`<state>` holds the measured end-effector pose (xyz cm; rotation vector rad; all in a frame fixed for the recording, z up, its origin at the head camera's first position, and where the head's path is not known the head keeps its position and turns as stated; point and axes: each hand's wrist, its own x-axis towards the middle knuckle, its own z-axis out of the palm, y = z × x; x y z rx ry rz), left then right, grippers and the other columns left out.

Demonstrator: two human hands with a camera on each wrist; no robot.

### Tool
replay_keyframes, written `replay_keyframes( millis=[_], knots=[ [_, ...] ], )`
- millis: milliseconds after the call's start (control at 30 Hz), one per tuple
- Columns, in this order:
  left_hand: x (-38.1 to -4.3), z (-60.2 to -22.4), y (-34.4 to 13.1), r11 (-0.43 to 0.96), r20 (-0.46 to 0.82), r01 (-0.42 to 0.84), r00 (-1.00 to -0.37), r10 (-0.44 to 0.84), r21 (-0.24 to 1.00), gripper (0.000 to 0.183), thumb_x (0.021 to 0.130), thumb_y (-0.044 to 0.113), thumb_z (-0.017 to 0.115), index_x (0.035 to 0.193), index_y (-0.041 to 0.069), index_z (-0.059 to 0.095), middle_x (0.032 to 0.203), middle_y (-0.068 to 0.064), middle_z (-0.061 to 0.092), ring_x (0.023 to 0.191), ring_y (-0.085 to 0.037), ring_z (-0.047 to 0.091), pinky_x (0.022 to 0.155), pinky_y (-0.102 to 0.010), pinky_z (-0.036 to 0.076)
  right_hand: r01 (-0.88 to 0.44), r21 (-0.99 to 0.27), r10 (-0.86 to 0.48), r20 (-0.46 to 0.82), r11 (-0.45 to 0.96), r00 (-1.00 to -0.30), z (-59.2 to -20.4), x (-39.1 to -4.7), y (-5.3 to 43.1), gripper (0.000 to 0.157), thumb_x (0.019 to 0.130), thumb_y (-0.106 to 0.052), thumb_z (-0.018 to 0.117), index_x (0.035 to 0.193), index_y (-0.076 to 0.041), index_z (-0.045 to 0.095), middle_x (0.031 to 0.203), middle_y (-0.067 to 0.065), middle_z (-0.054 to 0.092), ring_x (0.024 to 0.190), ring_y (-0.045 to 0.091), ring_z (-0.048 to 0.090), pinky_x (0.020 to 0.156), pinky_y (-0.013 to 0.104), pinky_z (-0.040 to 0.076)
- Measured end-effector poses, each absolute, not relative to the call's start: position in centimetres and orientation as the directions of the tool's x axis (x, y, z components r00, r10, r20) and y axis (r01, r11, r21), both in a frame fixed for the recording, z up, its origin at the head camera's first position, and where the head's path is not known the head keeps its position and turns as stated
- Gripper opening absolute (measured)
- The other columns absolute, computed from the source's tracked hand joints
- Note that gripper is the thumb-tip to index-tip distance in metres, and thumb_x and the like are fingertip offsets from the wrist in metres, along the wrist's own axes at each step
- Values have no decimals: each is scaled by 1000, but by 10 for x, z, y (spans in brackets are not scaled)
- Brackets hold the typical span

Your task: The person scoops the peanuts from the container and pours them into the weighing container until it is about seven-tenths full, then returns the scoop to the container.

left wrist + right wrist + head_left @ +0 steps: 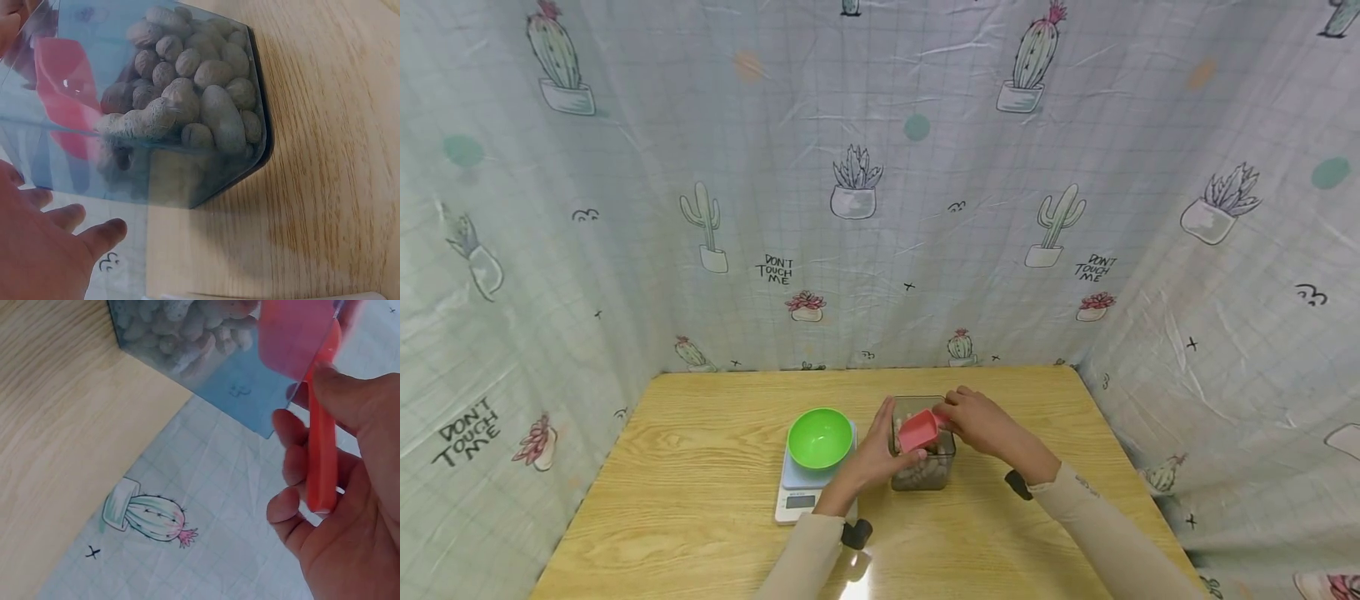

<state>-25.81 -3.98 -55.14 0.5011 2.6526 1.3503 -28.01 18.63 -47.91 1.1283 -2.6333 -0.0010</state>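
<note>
A clear bin (922, 485) on the wooden table contains unshelled peanuts (181, 94), heaped low inside it. My right hand (985, 425) grips the handle of a red scoop (919, 432) at the bin's right back edge. In the right wrist view the scoop's handle (323, 450) lies between thumb and curled fingers, and its head is inside the bin. At the bin's left side is my left hand (878, 454), thumb near the front rim, fingers extended along the wall. Whether the scoop has peanuts in it cannot be seen clearly.
Left of the bin, a green bowl (820, 437) rests on a white kitchen scale (786, 514); the bowl's inside shows no contents. My left forearm passes close to the scale's right side. A cactus-print curtain (880, 267) hangs behind the table (700, 467) and on both sides.
</note>
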Motion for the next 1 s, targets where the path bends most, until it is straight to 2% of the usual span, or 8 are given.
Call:
replay_keyframes(
  millis=[167,367,567,833,1000],
  knots=[
    [-257,-550,-39,535,33,230,-935,352,813,110,75,63,64,150,29,-9,159,2,-4,142,-31,24,107,-51,36,-711,171,-729,241,682,-641,-481,-278,186,12,87,-19,65,98,-15,63,87,-1,61,80,16,53,73,31,48],
    [-257,-551,-38,540,21,220,-937,349,812,109,76,63,63,148,33,-13,159,3,-7,141,-30,26,107,-49,36,-712,201,-737,267,673,-621,-480,-275,186,11,88,-19,63,97,-12,61,87,0,61,79,17,53,71,32,48],
    [-257,-551,-38,547,19,225,-934,356,806,108,77,65,61,147,35,-16,159,1,-8,139,-34,31,103,-51,39,-660,321,-734,273,679,-622,-473,-271,191,14,89,-21,62,101,-14,61,87,-1,59,78,17,50,66,30,37],
    [-259,-552,-38,574,38,241,-939,341,782,109,74,72,58,146,37,-16,159,3,-7,143,-31,20,106,-52,36,-613,474,-760,226,632,-609,-454,-269,191,22,90,-22,61,110,-13,61,95,2,58,85,19,49,72,32,30],
    [-258,-554,-38,596,31,246,-937,348,764,110,74,74,55,146,36,-18,159,2,-8,142,-32,25,104,-50,38,-587,562,-789,218,583,-575,-441,-263,184,21,87,-24,66,105,-14,62,95,2,59,83,19,47,70,31,26]
  ],
)
